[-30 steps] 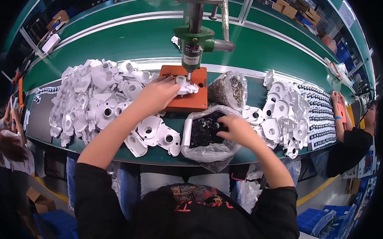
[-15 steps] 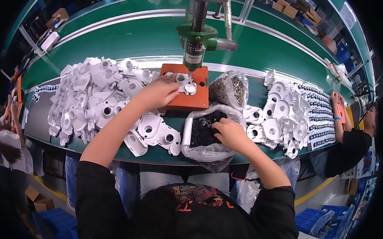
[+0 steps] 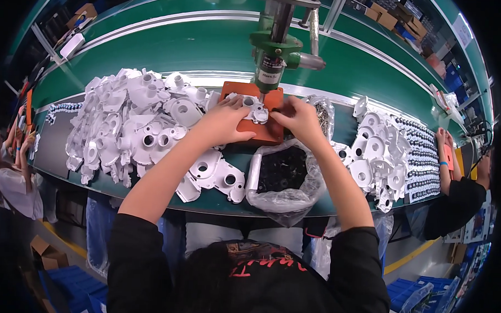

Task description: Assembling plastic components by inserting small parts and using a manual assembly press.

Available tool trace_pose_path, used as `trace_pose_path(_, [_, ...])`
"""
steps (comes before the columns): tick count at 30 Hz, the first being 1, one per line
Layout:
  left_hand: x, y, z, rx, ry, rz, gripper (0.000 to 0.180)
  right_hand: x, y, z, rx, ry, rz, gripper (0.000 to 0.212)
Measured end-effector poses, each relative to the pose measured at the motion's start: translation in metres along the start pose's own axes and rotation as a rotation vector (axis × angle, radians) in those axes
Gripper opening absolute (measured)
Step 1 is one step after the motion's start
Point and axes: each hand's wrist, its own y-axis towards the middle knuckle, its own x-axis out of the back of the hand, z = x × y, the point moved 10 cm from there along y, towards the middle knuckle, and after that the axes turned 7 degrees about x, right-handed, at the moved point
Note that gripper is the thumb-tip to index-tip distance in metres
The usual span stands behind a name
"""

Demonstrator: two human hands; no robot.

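Observation:
A white plastic housing (image 3: 257, 110) with round openings lies on the orange block (image 3: 269, 136), under the green press head (image 3: 270, 74). My left hand (image 3: 225, 122) grips the housing's left side, its fingers over the edge and the thumb lower down. At the block's right side is my right hand (image 3: 299, 120), thumb and fingertips pinched together close to the housing. Whatever sits in that pinch is too small or hidden to make out. Nearer me, a clear plastic bag (image 3: 253, 178) stands open with small black parts (image 3: 283, 170) inside.
White housings (image 3: 131, 131) are heaped on the left, and another pile (image 3: 372, 152) lies on the right. Behind my right hand is a bag of metal pins (image 3: 323, 115). Rows of black-and-white parts (image 3: 424, 157) fill the far right, beside a co-worker's hands (image 3: 444, 137).
My right hand has left the bag of black parts and moved up to the orange block's right side. My left hand remains at the housing. The whole view has shifted slightly.

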Motion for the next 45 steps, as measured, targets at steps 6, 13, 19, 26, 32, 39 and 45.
trace_pose_path(6, [0.000,-0.002,0.003,-0.019,-0.036,0.010,0.056,-0.033,0.026,-0.001,0.061,-0.092,0.018,0.027])
trace_pose_path(13, [0.000,-0.002,0.004,-0.014,-0.021,-0.032,0.057,-0.030,0.022,0.004,0.211,-0.048,-0.020,0.023])
trace_pose_path(19, [-0.003,0.001,0.003,-0.026,-0.005,0.000,0.057,-0.032,0.012,0.037,0.547,-0.311,-0.056,0.017])
trace_pose_path(26, [-0.002,0.001,0.002,0.028,-0.004,0.004,0.061,-0.033,-0.004,0.051,0.581,-0.499,-0.022,0.018])
trace_pose_path(32, [-0.002,-0.002,0.006,0.041,-0.033,0.001,0.061,0.048,-0.023,0.038,0.268,-0.411,-0.265,0.022])
trace_pose_path(39, [-0.001,0.000,0.002,0.050,-0.011,0.022,0.060,0.079,-0.030,-0.030,0.128,-0.785,-0.210,0.010])
trace_pose_path(45, [0.000,-0.001,0.003,0.048,-0.025,0.031,0.062,0.089,-0.026,-0.020,0.127,-0.717,-0.240,0.011])
